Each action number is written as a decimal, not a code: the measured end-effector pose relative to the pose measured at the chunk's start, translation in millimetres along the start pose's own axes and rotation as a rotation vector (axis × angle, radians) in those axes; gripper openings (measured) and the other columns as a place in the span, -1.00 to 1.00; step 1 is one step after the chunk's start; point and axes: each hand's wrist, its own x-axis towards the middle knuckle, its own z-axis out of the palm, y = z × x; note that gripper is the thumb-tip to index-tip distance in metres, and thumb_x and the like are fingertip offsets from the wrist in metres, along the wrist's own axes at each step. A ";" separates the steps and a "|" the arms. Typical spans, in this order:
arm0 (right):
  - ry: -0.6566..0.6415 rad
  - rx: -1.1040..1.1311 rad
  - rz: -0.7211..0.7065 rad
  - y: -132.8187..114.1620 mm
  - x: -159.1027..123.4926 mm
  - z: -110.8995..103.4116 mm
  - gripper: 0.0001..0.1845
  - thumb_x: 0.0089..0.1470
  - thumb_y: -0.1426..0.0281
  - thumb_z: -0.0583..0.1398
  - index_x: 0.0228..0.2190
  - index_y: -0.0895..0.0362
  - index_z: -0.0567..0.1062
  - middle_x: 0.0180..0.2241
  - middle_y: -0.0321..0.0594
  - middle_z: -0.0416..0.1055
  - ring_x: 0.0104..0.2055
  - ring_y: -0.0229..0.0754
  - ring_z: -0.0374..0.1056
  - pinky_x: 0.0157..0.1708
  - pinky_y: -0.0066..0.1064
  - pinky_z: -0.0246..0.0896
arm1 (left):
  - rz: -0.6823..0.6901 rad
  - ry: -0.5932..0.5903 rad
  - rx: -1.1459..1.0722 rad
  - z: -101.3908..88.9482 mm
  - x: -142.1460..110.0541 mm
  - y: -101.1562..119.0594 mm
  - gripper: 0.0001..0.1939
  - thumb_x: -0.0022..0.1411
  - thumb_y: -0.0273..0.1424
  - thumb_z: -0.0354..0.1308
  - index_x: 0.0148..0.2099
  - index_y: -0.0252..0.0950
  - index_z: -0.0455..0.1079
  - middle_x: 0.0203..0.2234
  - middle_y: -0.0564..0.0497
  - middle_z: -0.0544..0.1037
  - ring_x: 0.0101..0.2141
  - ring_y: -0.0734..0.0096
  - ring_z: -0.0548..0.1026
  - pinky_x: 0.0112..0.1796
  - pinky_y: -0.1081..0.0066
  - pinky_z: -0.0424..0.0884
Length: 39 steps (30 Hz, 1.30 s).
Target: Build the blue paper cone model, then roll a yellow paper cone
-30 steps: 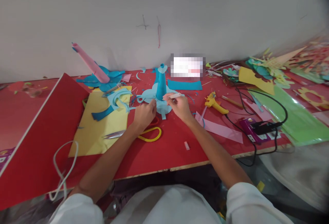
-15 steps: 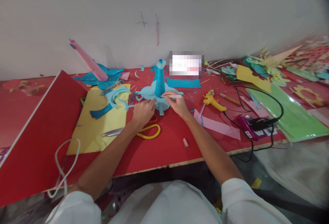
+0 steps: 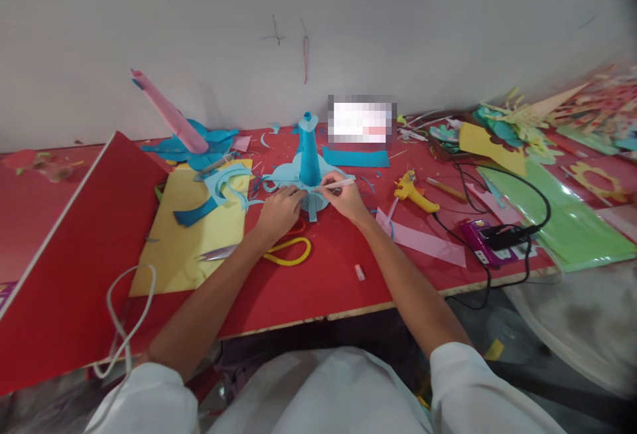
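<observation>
A blue paper cone (image 3: 309, 158) stands upright on a light blue paper base (image 3: 288, 175) with a cloud-like edge. My right hand (image 3: 346, 198) is closed round a pale pencil (image 3: 340, 184), its tip close to the foot of the cone. My left hand (image 3: 283, 210) has its fingers bent and closed on the near left edge of the base; the fingertips are partly hidden. Below my left hand lie scissors with yellow handles (image 3: 291, 252), partly under the forearm. A small pinkish eraser (image 3: 359, 272) lies nearer the table edge.
A yellow glue gun (image 3: 415, 193) lies right, its tip over a pink paper strip (image 3: 430, 248). A purple power strip (image 3: 482, 243) with black cables is farther right. At left are yellow paper (image 3: 172, 255), a pink paper tube (image 3: 172, 112) and a slanted red board (image 3: 74, 255).
The pencil in my right hand tilts more, with its back end raised. The cone leans slightly to the left. My left hand stays at the base's edge.
</observation>
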 end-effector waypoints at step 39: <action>-0.006 -0.003 0.048 9.5 3.2 -1.3 -0.83 0.15 0.23 0.21 -0.33 0.08 0.47 -0.42 -0.26 0.47 -0.40 -0.18 0.38 -0.40 -0.38 0.26 | 0.013 0.056 -0.132 6.5 2.3 -9.0 -0.56 0.35 -0.60 -0.03 -0.01 -0.20 0.65 -0.05 -0.08 0.61 -0.04 0.21 0.54 0.02 0.27 0.48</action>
